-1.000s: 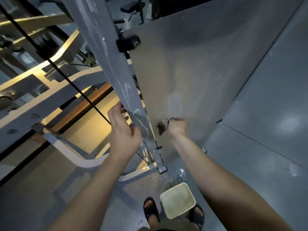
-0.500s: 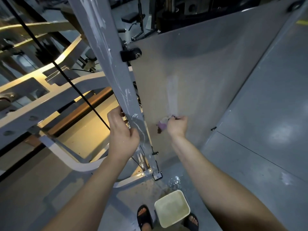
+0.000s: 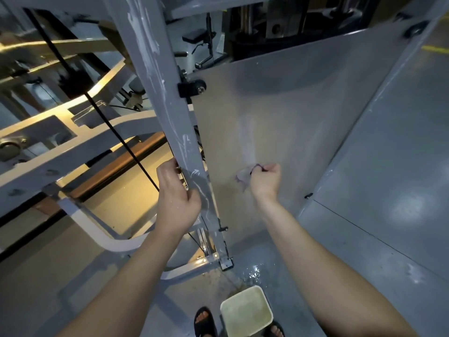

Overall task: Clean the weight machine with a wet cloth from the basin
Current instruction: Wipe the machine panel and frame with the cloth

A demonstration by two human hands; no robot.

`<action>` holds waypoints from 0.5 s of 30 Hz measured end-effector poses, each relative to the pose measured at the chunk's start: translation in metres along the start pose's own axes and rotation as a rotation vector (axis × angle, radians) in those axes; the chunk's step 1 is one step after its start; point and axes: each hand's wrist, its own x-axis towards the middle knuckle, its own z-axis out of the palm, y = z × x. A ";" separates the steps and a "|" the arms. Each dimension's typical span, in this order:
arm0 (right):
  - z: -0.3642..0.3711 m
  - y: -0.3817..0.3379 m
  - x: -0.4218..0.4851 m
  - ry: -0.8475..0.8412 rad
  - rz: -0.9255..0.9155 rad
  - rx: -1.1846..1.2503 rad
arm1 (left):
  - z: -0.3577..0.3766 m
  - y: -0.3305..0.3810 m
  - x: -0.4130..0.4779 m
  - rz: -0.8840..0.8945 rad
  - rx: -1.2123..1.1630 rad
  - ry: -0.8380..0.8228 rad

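Our right hand [image 3: 266,182] clamps its fingers on the wet cloth [image 3: 242,178], bunched at the fist's nine o'clock against the machine's grey side panel [image 3: 296,113], while our left hand [image 3: 177,194] wraps its fingers round the upright post [image 3: 155,93]. We should probably spread the cloth flatter and wipe overlapping strokes, re-wetting at the basin [image 3: 246,311] at six o'clock.
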 end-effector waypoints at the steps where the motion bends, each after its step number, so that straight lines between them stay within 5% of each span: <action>1: -0.003 -0.019 0.004 0.023 -0.075 0.021 | -0.001 0.002 0.000 -0.009 -0.004 -0.003; 6: -0.020 -0.120 0.003 0.088 -0.625 0.190 | -0.006 0.010 -0.001 -0.034 -0.028 -0.009; 8: -0.015 -0.105 -0.013 0.082 -0.886 0.017 | -0.006 0.011 0.000 -0.021 -0.031 -0.007; 11: -0.010 -0.044 -0.025 -0.290 -1.206 -0.453 | -0.006 0.011 0.002 -0.024 -0.003 -0.002; 13: -0.019 -0.043 -0.014 -0.296 -1.259 -0.512 | -0.008 0.010 0.003 -0.033 0.000 -0.005; 15: -0.029 -0.076 -0.001 -0.100 -1.112 -0.344 | -0.009 0.009 0.003 -0.032 -0.009 -0.016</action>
